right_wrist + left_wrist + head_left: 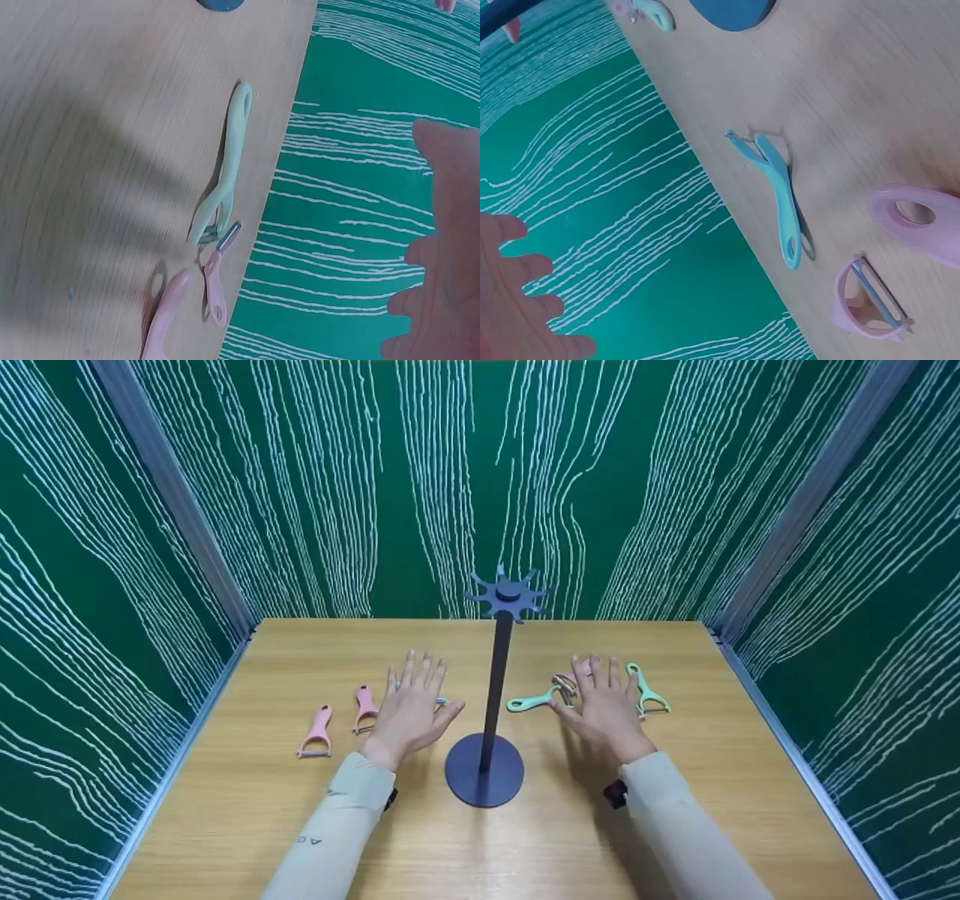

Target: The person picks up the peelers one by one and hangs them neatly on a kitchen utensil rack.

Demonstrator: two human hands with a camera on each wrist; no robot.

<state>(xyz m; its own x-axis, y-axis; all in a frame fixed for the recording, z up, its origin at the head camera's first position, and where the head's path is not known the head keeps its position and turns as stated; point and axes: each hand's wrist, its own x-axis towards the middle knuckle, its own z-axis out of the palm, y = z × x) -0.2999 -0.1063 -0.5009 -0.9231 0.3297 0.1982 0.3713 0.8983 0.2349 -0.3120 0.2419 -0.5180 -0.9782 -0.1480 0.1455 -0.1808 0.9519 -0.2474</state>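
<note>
My left hand [411, 712] hovers palm down over the table left of a dark stand [495, 682], fingers spread and holding nothing. Beneath it, mostly hidden in the head view, lies a blue peeler [780, 195]. Two pink peelers, a nearer one [318, 731] and another [364, 706], lie to its left. On the stand's other side my right hand [604, 712], also spread and holding nothing, is over more peelers. A green peeler [531, 702] and a pink peeler [214, 289] lie there, partly covered. Another green peeler [646, 690] shows past the fingers.
The stand has a round base [465, 780] and a slotted, star-shaped top [508, 594] at the upper end of its pole. Green panels with white lines [420, 495] rise behind the wooden table [247, 825] and along both sides, with metal posts [180, 495] at the corners.
</note>
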